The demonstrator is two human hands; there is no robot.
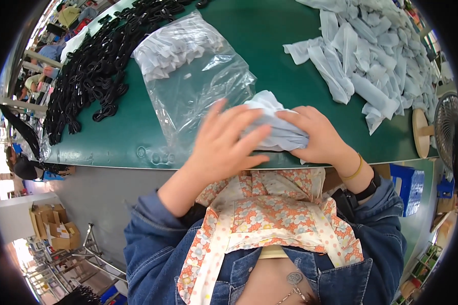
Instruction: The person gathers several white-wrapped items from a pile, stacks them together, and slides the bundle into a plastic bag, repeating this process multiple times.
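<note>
My right hand (321,136) is wrapped round the right end of a bundle of thin, pale blue-grey pieces (275,127) at the table's near edge. Fingers spread and slightly blurred, my left hand (224,140) hovers at the bundle's left side; whether it touches is unclear. Just beyond the left hand lies a clear plastic bag (198,94), flat on the table. Its far end holds a row of similar pale pieces (180,48). What the pale pieces contain does not show.
A large heap of loose pale pieces (376,56) covers the green table's (269,51) far right. Many black looped cords (102,66) lie along the left. A small fan (447,122) stands at the right edge. Cardboard boxes (56,226) and a blue crate (407,188) are below table height.
</note>
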